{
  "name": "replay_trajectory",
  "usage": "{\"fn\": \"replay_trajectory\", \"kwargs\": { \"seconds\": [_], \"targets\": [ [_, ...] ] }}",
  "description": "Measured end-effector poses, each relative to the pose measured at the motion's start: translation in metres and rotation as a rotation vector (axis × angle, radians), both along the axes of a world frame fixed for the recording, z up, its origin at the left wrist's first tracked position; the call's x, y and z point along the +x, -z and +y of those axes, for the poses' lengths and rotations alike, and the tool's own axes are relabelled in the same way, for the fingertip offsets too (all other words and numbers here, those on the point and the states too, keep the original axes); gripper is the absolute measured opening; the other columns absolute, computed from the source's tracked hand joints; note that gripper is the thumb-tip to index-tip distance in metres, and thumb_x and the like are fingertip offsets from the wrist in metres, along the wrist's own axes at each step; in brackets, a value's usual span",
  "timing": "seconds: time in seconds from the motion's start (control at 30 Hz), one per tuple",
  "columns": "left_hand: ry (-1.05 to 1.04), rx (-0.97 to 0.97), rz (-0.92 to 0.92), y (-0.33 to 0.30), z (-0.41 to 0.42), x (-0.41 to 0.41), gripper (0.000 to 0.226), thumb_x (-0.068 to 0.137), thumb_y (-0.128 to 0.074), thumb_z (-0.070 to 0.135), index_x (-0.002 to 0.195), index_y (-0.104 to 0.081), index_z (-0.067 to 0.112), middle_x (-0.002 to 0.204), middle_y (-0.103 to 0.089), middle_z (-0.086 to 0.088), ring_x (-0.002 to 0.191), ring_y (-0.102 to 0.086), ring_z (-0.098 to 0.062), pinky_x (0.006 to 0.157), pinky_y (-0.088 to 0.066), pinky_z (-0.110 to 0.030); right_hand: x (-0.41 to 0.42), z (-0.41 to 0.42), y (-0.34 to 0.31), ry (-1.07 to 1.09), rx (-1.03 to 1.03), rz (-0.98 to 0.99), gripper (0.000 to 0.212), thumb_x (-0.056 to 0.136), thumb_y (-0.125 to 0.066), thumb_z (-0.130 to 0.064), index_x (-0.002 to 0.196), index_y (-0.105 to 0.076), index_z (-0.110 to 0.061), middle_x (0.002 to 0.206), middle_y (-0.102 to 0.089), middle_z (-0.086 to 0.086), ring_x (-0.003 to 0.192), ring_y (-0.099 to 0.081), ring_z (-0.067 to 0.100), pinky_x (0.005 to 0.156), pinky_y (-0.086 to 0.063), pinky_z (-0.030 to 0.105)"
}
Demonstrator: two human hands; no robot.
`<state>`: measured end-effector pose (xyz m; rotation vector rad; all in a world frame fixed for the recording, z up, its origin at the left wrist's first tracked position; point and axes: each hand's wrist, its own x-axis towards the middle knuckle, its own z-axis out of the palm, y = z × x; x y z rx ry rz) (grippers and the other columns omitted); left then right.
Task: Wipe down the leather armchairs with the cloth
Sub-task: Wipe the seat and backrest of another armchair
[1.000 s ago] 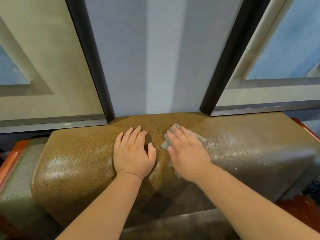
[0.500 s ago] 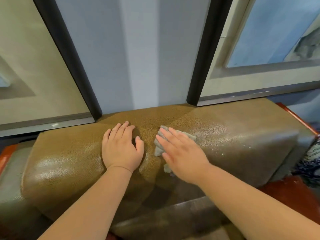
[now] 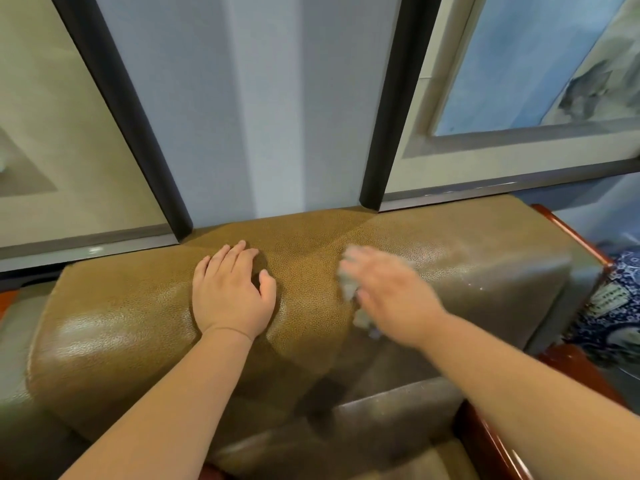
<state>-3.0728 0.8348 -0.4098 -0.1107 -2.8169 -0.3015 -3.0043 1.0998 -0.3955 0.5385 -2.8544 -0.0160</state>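
Rightward along the armchair (image 3: 131, 317) back the right hand (image 3: 391, 299) has slid, fingers flat, pressing the grey cloth (image 3: 348, 289) to the leather. Left hand (image 3: 232, 296) rests open-palmed just left of the cloth. No legible writing.

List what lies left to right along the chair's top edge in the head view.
Shiny bare leather of the armchair → left hand pressed flat → cloth → right hand over it → red wooden trim → blue-and-white vase.
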Motion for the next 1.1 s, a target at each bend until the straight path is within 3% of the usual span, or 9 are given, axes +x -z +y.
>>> {"fn": "replay_trajectory", "kwargs": {
  "seconds": [0.1, 0.17, 0.4, 0.5, 0.6, 0.7, 0.83, 1.0, 1.1],
  "targets": [
    [0.000, -0.003, -0.008, -0.001, 0.001, 0.000, 0.048, 0.100, -0.046, 0.046, 0.140, -0.065, 0.026, 0.153, -0.057, 0.003, 0.147, -0.046, -0.020, 0.127, -0.026, -0.045, -0.005, 0.075, -0.005, 0.630, -0.193, 0.008, 0.060, 0.098, -0.026, -0.040, 0.142, -0.060, -0.018, 0.157, -0.050, 0.006, 0.147, -0.041, 0.027, 0.126, -0.024, 0.041],
    [0.004, -0.022, -0.029, -0.005, 0.002, 0.002, 0.050, 0.101, -0.043, 0.047, 0.142, -0.062, 0.027, 0.155, -0.055, 0.003, 0.148, -0.044, -0.019, 0.128, -0.026, -0.045, -0.004, 0.072, 0.003, 0.810, -0.170, -0.031, 0.074, 0.098, -0.008, -0.046, 0.155, -0.047, -0.018, 0.166, -0.037, 0.007, 0.154, -0.029, 0.029, 0.127, -0.022, 0.047],
    [-0.047, -0.092, -0.251, -0.031, 0.026, 0.008, 0.055, 0.102, -0.036, 0.052, 0.150, -0.050, 0.026, 0.158, -0.050, -0.003, 0.148, -0.042, -0.028, 0.124, -0.032, -0.054, 0.022, 0.002, -0.006, 0.086, -0.020, -0.216, 0.065, 0.103, -0.015, -0.043, 0.164, -0.027, -0.024, 0.173, -0.017, -0.002, 0.160, -0.010, 0.021, 0.131, -0.011, 0.044],
    [0.090, 0.014, -0.264, -0.044, 0.075, 0.007, 0.052, 0.098, -0.042, 0.053, 0.140, -0.058, 0.026, 0.140, -0.062, -0.001, 0.131, -0.056, -0.026, 0.112, -0.044, -0.049, 0.011, 0.071, -0.011, 0.346, -0.075, -0.153, 0.070, 0.100, -0.009, -0.045, 0.160, -0.036, -0.023, 0.170, -0.028, 0.002, 0.158, -0.020, 0.022, 0.130, -0.011, 0.038],
    [0.249, 0.053, -0.280, -0.038, 0.132, 0.004, 0.058, 0.102, -0.041, 0.055, 0.153, -0.049, 0.028, 0.159, -0.050, 0.000, 0.149, -0.042, -0.023, 0.126, -0.028, -0.050, 0.000, 0.090, -0.016, 0.696, -0.159, -0.156, 0.060, 0.108, -0.017, -0.040, 0.163, -0.030, -0.018, 0.172, -0.022, 0.005, 0.159, -0.014, 0.024, 0.130, -0.010, 0.042],
    [0.207, -0.065, -0.198, -0.018, 0.156, 0.002, 0.066, 0.101, -0.030, 0.061, 0.161, -0.038, 0.034, 0.171, -0.032, 0.001, 0.159, -0.024, -0.023, 0.130, -0.015, -0.051, 0.000, 0.047, -0.008, 0.515, -0.076, -0.155, 0.060, 0.110, -0.016, -0.042, 0.165, -0.020, -0.021, 0.173, -0.015, 0.004, 0.160, -0.007, 0.026, 0.130, -0.009, 0.047],
    [0.181, -0.087, -0.098, 0.000, 0.156, -0.004, 0.067, 0.098, -0.029, 0.061, 0.158, -0.044, 0.034, 0.168, -0.038, 0.001, 0.156, -0.031, -0.023, 0.129, -0.021, -0.049, 0.006, 0.074, 0.000, 0.184, -0.037, -0.226, 0.060, 0.108, -0.022, -0.045, 0.165, -0.025, -0.025, 0.173, -0.017, -0.004, 0.160, -0.010, 0.018, 0.131, -0.011, 0.043],
    [0.177, -0.075, -0.050, 0.006, 0.157, -0.007, 0.068, 0.095, -0.030, 0.059, 0.153, -0.053, 0.032, 0.163, -0.046, 0.000, 0.152, -0.038, -0.024, 0.127, -0.025, -0.048, -0.064, 0.146, -0.019, 0.710, -0.090, -0.257, 0.062, 0.109, -0.015, -0.043, 0.164, -0.023, -0.016, 0.173, -0.018, 0.009, 0.160, -0.014, 0.024, 0.131, -0.008, 0.041],
    [0.172, -0.071, -0.039, 0.007, 0.156, -0.007, 0.068, 0.094, -0.031, 0.057, 0.151, -0.056, 0.029, 0.161, -0.048, -0.001, 0.150, -0.041, -0.025, 0.126, -0.027, -0.050, -0.081, 0.079, -0.018, 0.617, -0.069, -0.275, 0.063, 0.108, -0.018, -0.046, 0.162, -0.023, -0.015, 0.170, -0.020, 0.015, 0.157, -0.017, 0.029, 0.129, -0.016, 0.047]
  ]
}}
